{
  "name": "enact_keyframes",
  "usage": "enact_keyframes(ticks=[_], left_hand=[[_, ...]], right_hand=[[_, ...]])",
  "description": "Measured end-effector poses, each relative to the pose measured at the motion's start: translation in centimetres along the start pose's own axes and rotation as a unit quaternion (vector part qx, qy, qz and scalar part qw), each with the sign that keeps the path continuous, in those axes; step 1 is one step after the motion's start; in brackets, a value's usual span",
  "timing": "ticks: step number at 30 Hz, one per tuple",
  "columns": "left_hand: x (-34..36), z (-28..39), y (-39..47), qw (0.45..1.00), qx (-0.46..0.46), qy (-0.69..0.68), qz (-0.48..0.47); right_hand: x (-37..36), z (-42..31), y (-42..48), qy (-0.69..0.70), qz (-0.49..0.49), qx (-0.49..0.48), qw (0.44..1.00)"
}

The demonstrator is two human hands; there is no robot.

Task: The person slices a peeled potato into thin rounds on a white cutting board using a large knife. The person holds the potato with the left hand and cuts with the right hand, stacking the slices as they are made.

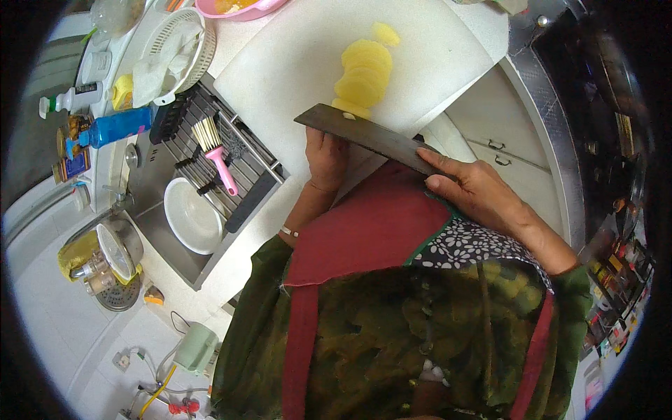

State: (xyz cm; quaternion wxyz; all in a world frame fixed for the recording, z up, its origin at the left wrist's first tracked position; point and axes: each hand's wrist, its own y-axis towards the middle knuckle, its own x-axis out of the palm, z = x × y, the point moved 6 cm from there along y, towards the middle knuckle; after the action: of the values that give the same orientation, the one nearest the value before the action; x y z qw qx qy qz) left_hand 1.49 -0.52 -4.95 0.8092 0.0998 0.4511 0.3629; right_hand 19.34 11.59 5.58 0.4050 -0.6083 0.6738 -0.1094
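My right hand grips a dark-bladed kitchen cleaver, with the index finger and thumb against the blade near its handle end. The blade slants across the near side of a white cutting board. A small pale scrap clings to the blade's face. Behind the blade, my left hand is at the board's near edge; its fingertips are hidden, so I cannot tell what they hold. Overlapping yellow slices, apparently potato, run in a row away from the blade, and one slice lies apart at the far end.
Left of the board, a sink has a rack across it bearing a pink-handled brush. A white basin sits inside. A white basket and a pink bowl stand beyond. Drawers are at right.
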Motion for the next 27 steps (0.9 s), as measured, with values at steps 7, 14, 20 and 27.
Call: enact_keyframes(ticks=[7,14,20,27], left_hand=[[-0.3,0.2,0.2,1.000,0.008,-0.009,0.011],[-0.4,0.4,0.5,1.000,0.024,-0.006,0.017],[0.0,-0.2,-0.1,1.000,-0.007,-0.014,-0.009],[0.0,0.1,0.2,1.000,0.010,-0.009,-0.001]], right_hand=[[-0.2,-0.7,0.7,0.012,0.025,-0.049,0.998],[-0.1,-0.8,2.0,0.023,0.026,-0.067,0.997],[0.1,-1.4,3.7,0.013,0.004,-0.039,0.999],[1.4,-0.9,7.9,0.025,0.040,-0.112,0.993]])
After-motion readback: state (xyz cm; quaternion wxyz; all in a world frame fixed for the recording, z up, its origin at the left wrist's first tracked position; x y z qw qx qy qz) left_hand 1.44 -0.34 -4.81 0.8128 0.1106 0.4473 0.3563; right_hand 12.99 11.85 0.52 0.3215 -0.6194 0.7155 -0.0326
